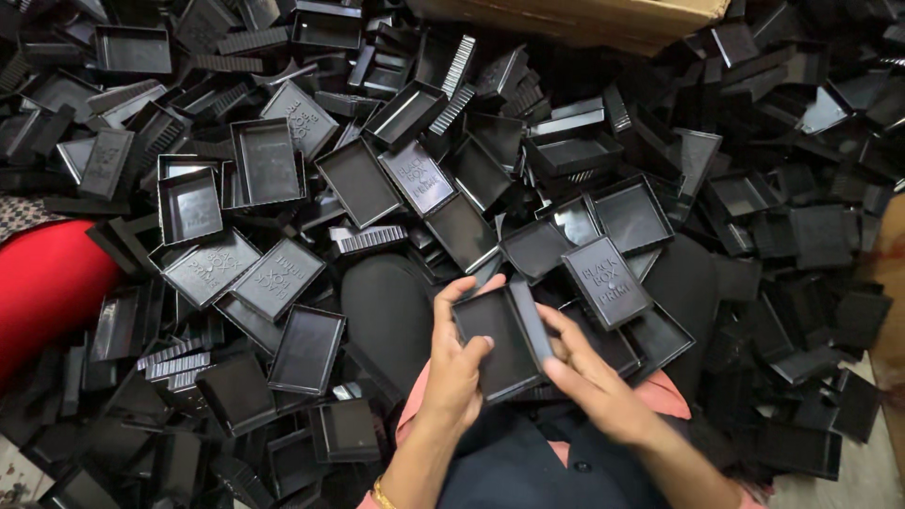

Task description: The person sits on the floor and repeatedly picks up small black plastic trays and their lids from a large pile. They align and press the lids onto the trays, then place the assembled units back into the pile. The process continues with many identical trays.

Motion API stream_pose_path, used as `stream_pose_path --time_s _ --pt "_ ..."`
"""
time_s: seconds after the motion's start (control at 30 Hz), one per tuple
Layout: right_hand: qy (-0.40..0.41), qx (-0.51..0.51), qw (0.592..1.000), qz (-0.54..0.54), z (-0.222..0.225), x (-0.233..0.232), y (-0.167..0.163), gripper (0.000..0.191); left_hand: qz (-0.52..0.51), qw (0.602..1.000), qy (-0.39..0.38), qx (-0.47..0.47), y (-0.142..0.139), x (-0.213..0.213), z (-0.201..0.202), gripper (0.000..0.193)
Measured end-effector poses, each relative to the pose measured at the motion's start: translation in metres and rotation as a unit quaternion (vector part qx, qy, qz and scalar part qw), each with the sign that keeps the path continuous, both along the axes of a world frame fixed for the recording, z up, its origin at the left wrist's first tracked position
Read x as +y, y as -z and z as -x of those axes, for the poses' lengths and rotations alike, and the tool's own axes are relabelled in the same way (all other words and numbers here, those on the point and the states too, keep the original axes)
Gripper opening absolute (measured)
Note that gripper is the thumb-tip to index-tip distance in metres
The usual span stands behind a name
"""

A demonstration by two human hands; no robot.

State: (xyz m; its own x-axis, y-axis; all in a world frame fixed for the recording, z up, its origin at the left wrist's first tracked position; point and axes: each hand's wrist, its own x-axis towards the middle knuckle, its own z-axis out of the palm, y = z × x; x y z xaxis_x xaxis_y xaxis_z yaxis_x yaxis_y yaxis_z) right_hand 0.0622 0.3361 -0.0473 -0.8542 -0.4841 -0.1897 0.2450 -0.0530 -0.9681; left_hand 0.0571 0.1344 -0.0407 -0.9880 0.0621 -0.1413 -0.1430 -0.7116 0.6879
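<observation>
**Two hands on one black box half, knee-deep in the pile**

The left hand (454, 363) grips a shallow black plastic tray (497, 341) by its left edge, thumb curled over the inner face and fingers behind. The right hand (592, 377) meets the tray's right side, fingers narrowed around a raised black wall or second piece there; whether that is a separate part or the tray's own rim cannot be told. The tray sits just above the person's lap, tilted toward the camera, between the two dark-clad knees (388, 316).

Just beside the right hand lies an embossed black lid (605, 281), face up, resting on other trays. All around spreads a heap of box halves (269, 160), lids and ribbed strips, with a cardboard carton (584, 19) at the top edge and a red cushion-like shape (47, 278) at left.

The step in hand looks like fitting or checking one box half. The next move would call for squaring the edges and pressing evenly, so neither thin wall bends or slips
</observation>
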Motion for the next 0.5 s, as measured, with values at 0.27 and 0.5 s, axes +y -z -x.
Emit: stream_pose_path --time_s 0.27,0.5 --pt "0.169 0.275 0.889 -0.325 -0.013 -0.016 -0.032 0.074 -0.090 0.995 0.004 -0.032 -0.002 0.007 0.002 0.046" --pt "0.143 0.211 0.951 -0.173 -0.025 -0.034 -0.042 0.082 0.058 0.995 -0.067 0.053 0.008 0.020 0.001 0.054"
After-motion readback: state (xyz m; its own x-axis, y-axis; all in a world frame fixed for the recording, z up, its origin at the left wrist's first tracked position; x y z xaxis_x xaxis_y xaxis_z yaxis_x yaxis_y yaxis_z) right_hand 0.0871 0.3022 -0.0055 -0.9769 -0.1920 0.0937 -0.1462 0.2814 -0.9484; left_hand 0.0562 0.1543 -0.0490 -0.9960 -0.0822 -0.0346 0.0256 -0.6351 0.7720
